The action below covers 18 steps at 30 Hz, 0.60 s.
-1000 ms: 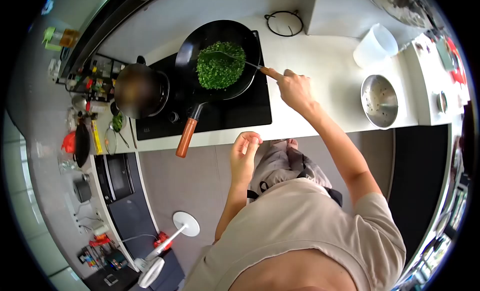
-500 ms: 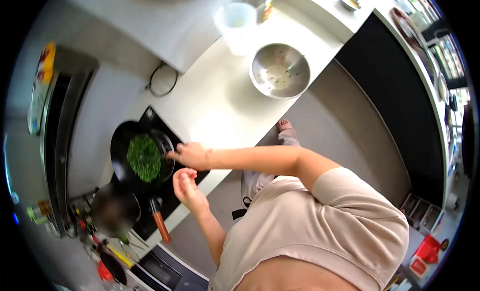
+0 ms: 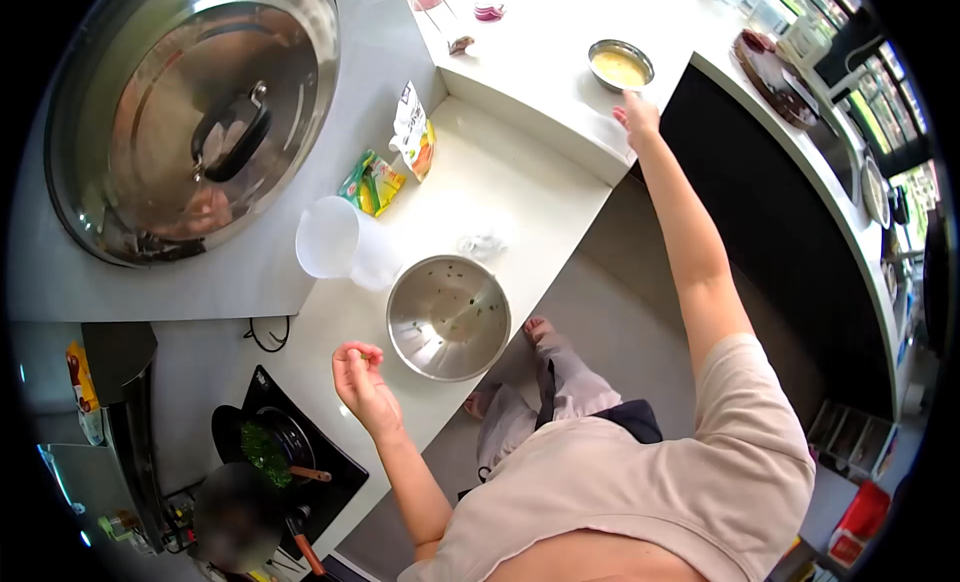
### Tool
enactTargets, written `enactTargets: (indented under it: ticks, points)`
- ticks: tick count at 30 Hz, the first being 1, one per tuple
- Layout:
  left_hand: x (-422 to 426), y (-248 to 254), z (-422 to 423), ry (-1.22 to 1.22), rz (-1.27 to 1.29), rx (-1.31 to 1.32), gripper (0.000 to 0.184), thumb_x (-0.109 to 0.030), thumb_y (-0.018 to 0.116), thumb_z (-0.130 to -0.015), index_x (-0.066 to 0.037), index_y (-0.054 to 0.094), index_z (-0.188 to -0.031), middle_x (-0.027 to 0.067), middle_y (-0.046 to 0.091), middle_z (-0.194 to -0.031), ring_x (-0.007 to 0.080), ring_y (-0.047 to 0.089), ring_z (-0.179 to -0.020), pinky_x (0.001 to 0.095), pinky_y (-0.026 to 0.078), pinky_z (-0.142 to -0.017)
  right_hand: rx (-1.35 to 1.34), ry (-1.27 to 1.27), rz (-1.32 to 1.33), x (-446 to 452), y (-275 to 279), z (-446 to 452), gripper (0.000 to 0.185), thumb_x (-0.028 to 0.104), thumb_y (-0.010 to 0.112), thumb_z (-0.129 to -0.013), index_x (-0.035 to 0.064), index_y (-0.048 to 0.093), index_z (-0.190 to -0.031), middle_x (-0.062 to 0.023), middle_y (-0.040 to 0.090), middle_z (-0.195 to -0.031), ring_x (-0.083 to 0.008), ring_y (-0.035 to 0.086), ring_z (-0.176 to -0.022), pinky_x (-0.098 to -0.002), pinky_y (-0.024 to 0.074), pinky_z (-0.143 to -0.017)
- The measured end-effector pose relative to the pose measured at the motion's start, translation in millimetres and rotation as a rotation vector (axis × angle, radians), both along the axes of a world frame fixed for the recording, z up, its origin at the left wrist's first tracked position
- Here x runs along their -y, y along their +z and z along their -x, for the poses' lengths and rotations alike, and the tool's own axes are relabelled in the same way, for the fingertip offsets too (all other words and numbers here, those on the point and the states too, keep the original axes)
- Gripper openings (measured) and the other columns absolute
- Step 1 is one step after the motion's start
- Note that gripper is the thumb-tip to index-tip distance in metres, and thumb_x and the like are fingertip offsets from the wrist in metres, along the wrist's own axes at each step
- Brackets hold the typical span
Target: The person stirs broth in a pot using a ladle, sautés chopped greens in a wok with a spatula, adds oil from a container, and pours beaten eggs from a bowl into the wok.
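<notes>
My right hand is stretched toward a small metal bowl of yellow liquid, fingers apart and fingertips close to its rim. Whether they touch it I cannot tell. My left hand is raised beside the large steel mixing bowl, with its fingers curled in; what they hold, if anything, is hidden. Bits of food cling inside that bowl. At lower left, chopped greens lie in a black pan, a wooden-handled utensil beside them.
A large lid with a black handle looms at upper left. Near the mixing bowl are a translucent plastic container, a green-yellow packet, a white pouch and crumpled clear plastic. A cut red onion lies on the raised counter.
The view has shifted toward the raised counter. My right hand has moved from the pan to the small bowl; my left hand is now beside the mixing bowl, still curled.
</notes>
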State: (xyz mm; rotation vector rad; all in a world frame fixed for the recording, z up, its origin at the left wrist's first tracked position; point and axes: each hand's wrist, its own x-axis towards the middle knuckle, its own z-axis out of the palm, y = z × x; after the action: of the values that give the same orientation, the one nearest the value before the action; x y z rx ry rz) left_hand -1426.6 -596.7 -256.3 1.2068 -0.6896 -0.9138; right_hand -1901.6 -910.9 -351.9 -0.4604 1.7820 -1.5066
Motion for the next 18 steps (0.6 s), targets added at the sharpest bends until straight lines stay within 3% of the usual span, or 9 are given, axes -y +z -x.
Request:
enactTargets:
  ticks: [1,2,5,7,11,13,14,15,18]
  points:
    - [6.1,0.3,8.6,-0.019,-0.006,0.017,0.011,-0.012,0.049,-0.097,-0.003,0.055,-0.099,0.0039,0.056,-0.085,0.0129,0.052,-0.078,0.027,0.043,-0.076,0.09,-0.029,0.036,14.8,-5.3,11.8,0.044,0.02,0.061,-0.092,-0.0096,0.044,-0.12,-0.0163,0.055,-0.103,-0.0263,0.065,-0.078,-0.0307,0.0563,-0.06]
    - [10.0,0.9,16.1,-0.037,-0.012,0.036,0.011,-0.012,0.049,-0.097,-0.003,0.055,-0.1,0.004,0.056,-0.085,0.0128,0.052,-0.079,0.0268,0.043,-0.076,0.081,-0.09,0.043,20.2,-2.9,13.5,0.034,0.018,0.061,-0.09,-0.0118,0.056,-0.104,-0.0174,0.058,-0.1,-0.025,0.065,-0.073,-0.0323,0.0609,-0.059]
    - [7.6,-3.8,27.8,-0.051,-0.061,0.03,0.011,-0.012,0.051,-0.097,-0.002,0.056,-0.101,0.0037,0.058,-0.086,0.012,0.054,-0.08,0.026,0.043,-0.076,0.278,-0.074,0.193,46.2,-38.0,41.4,0.026,0.004,0.058,-0.088,-0.0117,0.051,-0.108,-0.0158,0.058,-0.099,-0.026,0.065,-0.074,-0.0367,0.0618,-0.057]
    - [3.5,-8.1,30.2,-0.044,-0.07,0.005,0.012,-0.012,0.051,-0.097,-0.002,0.056,-0.102,0.0035,0.058,-0.086,0.012,0.055,-0.08,0.0256,0.043,-0.076,0.246,-0.094,0.221,56.0,-41.8,47.7,0.025,-0.003,0.054,-0.085,-0.0121,0.05,-0.107,-0.0165,0.058,-0.098,-0.0272,0.066,-0.075,-0.0385,0.0628,-0.058]
    - [-13.0,-11.4,30.4,0.03,-0.101,0.068,0.014,-0.014,0.052,-0.098,-0.002,0.058,-0.102,0.002,0.059,-0.084,0.0102,0.057,-0.079,0.0241,0.045,-0.074,0.081,-0.219,0.301,35.6,-30.8,34.2,0.017,0.002,0.06,-0.08,-0.0069,0.057,-0.094,-0.0151,0.062,-0.091,-0.0251,0.066,-0.071,-0.0402,0.0614,-0.055]
    - [-24.7,-16.7,26.2,0.058,-0.119,0.078,0.017,-0.014,0.055,-0.097,-0.001,0.058,-0.106,0.0031,0.062,-0.086,0.0105,0.059,-0.08,0.0246,0.047,-0.075,0.028,-0.101,0.474,16.5,-33.3,36.2,0.013,0.004,0.068,-0.08,-0.003,0.06,-0.073,-0.0101,0.062,-0.074,-0.0205,0.063,-0.065,-0.0355,0.0557,-0.056]
    - [-32.0,-19.1,24.6,0.062,-0.129,0.078,0.017,-0.014,0.056,-0.096,-0.001,0.058,-0.107,0.0036,0.064,-0.091,0.0105,0.06,-0.083,0.0249,0.048,-0.077,-0.031,0.05,0.53,5.5,-38.5,41.8,0.018,0.007,0.067,-0.082,-0.0057,0.063,-0.093,-0.0124,0.065,-0.085,-0.0219,0.065,-0.067,-0.0373,0.0585,-0.061]
    - [-36.3,-14.6,27.5,0.084,-0.188,0.078,0.017,-0.014,0.056,-0.096,-0.001,0.059,-0.107,0.0037,0.064,-0.095,0.0105,0.06,-0.085,0.0256,0.049,-0.08,-0.093,0.102,0.52,-8.5,-30.9,36.7,0.018,0.009,0.069,-0.083,-0.0079,0.066,-0.088,-0.0115,0.064,-0.08,-0.0217,0.064,-0.069,-0.034,0.0561,-0.064]
    - [-56.4,-3.2,28.8,0.055,-0.142,0.006,0.018,-0.014,0.055,-0.096,-0.001,0.061,-0.108,0.0045,0.064,-0.096,0.013,0.062,-0.088,0.0277,0.049,-0.083,-0.162,0.298,0.409,-85.9,39.2,-31.4,0.021,0.011,0.065,-0.087,-0.008,0.062,-0.096,-0.0136,0.064,-0.09,-0.0201,0.064,-0.077,-0.035,0.0598,-0.071]
